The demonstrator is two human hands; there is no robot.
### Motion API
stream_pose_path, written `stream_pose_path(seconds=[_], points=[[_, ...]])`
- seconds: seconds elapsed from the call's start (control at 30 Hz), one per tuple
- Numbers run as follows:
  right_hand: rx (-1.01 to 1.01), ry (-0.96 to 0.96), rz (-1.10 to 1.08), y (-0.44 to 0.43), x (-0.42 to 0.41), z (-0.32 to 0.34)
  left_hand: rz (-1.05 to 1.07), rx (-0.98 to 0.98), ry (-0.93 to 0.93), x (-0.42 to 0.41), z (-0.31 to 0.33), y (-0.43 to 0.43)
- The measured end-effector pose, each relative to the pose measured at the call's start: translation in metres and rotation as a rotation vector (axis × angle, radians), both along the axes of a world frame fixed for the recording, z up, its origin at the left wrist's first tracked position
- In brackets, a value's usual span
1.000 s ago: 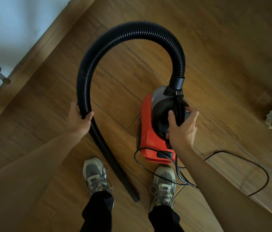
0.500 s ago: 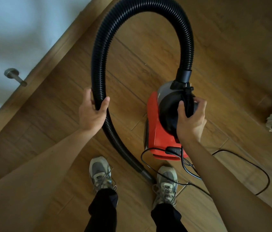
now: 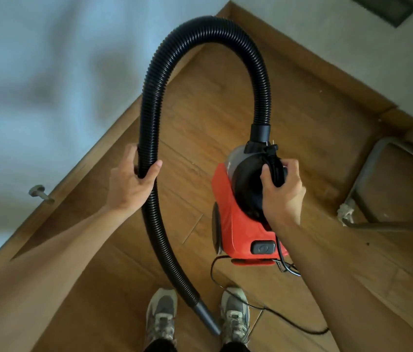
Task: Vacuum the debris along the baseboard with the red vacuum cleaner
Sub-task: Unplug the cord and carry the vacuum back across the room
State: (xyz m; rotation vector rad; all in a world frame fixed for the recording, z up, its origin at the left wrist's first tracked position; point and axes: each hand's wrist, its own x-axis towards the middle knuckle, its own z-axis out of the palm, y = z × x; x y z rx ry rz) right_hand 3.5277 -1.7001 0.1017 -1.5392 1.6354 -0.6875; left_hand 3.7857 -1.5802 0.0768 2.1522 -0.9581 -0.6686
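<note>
The arch of the black ribbed hose [image 3: 149, 110] has risen into the upper frame since a moment ago, the room's corner has come into sight, and the nozzle [image 3: 206, 317] now points down between the shoes [image 3: 161, 318]. At left centre, fingers [image 3: 130, 153] and thumb of the left hand [image 3: 131, 184] wrap the hose. At right centre, the right hand [image 3: 282, 194] grasps the black handle [image 3: 275, 171] of the red vacuum cleaner [image 3: 230, 224], which sits over the wooden floor [image 3: 200, 123]; I cannot tell whether it touches. Its cord [image 3: 276, 313] trails to the lower right. The baseboard [image 3: 86, 171] runs diagonally from lower left to top centre, beside a door stop [image 3: 39, 194].
</note>
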Motion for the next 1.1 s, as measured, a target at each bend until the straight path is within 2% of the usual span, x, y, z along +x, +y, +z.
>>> stream_pose_path(seconds=[0.33, 0.6, 0.8, 1.1], points=[[-0.132, 0.006, -0.21, -0.015, -0.047, 0.203, -0.272, -0.138, 0.04, -0.012, 0.175, -0.075], [-0.264, -0.017, -0.402, -0.003, -0.095, 0.369, -0.497, -0.236, 0.001, -0.055, 0.332, -0.124], [-0.377, -0.057, -0.584, 0.018, -0.151, 0.47, -0.645, -0.314, -0.028, -0.119, 0.45, -0.153], [-0.465, -0.009, -0.853, 0.082, -0.27, 0.61, -0.883, -0.424, -0.078, -0.271, 0.613, -0.157]])
